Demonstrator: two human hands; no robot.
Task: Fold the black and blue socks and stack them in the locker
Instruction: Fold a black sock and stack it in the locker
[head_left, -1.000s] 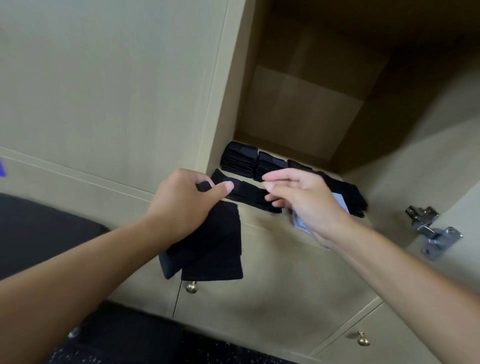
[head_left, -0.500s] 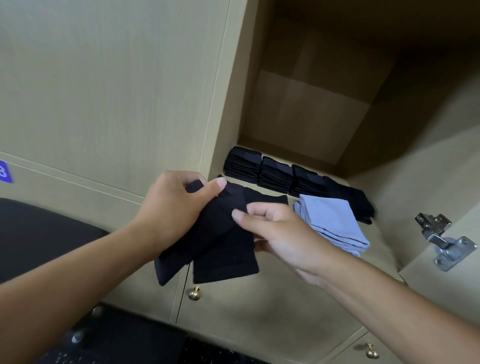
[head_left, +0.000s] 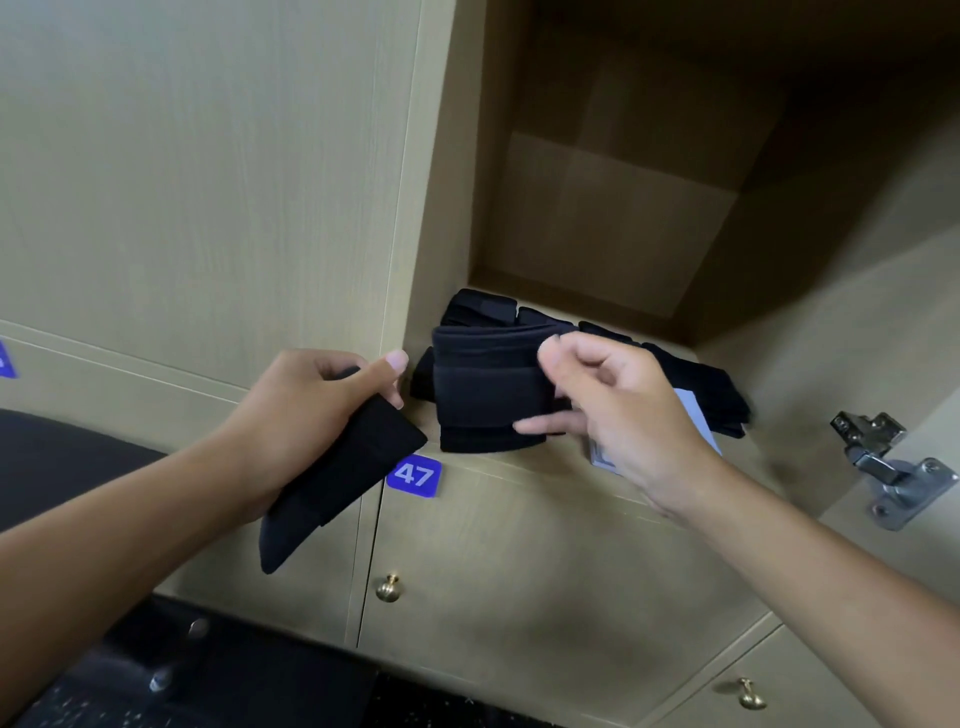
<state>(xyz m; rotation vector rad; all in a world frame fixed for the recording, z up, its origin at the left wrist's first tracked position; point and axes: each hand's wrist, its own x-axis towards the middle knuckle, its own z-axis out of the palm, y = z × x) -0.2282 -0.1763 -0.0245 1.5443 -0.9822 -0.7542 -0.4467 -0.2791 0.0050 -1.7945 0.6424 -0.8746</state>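
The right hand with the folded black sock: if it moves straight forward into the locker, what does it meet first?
Probably the folded black stacks on the locker shelf, just behind the folded black sock held by the right hand. Depth is unclear from one view.

One sock (head_left: 337, 483) is hanging from the left hand (head_left: 311, 410), left of the right hand (head_left: 618, 415), which is holding another sock (head_left: 488, 395) over the locker shelf's (head_left: 566, 467) front edge. Stacks of folded socks (head_left: 483, 309) are sitting on the shelf behind that hand, more folded socks (head_left: 701, 384) to its right, and a number plate (head_left: 414, 475) is sitting below, between both hands.
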